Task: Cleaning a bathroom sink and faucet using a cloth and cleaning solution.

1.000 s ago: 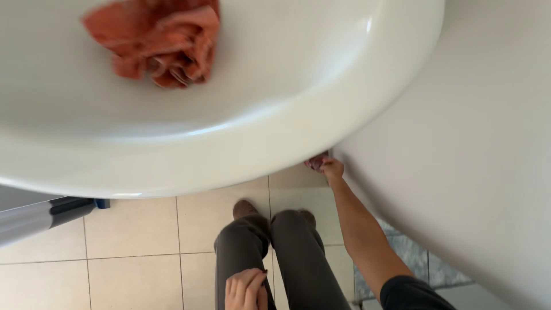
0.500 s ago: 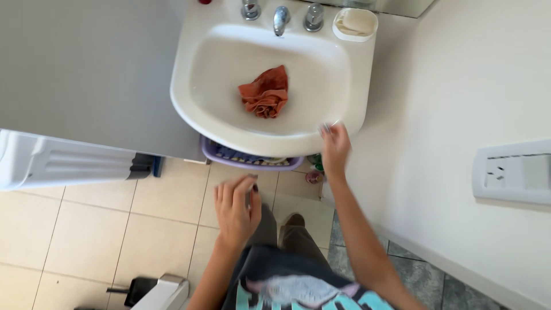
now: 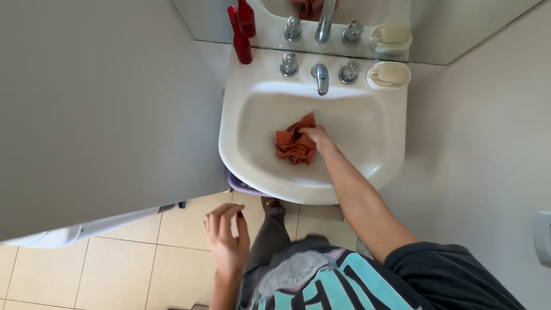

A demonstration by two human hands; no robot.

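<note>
We grab the rag in the sink.

Our right hand pinches the orange rag in the sink, tap at 12 o'clock. Our left hand hangs open, holding nothing.

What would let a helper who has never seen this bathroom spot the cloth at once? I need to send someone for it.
Find the white sink fixed under the mirror, with a chrome tap at its back. In the bowl lies a crumpled orange-red cloth, with the right hand on it. It is the only soft, coloured thing in the basin.
</note>
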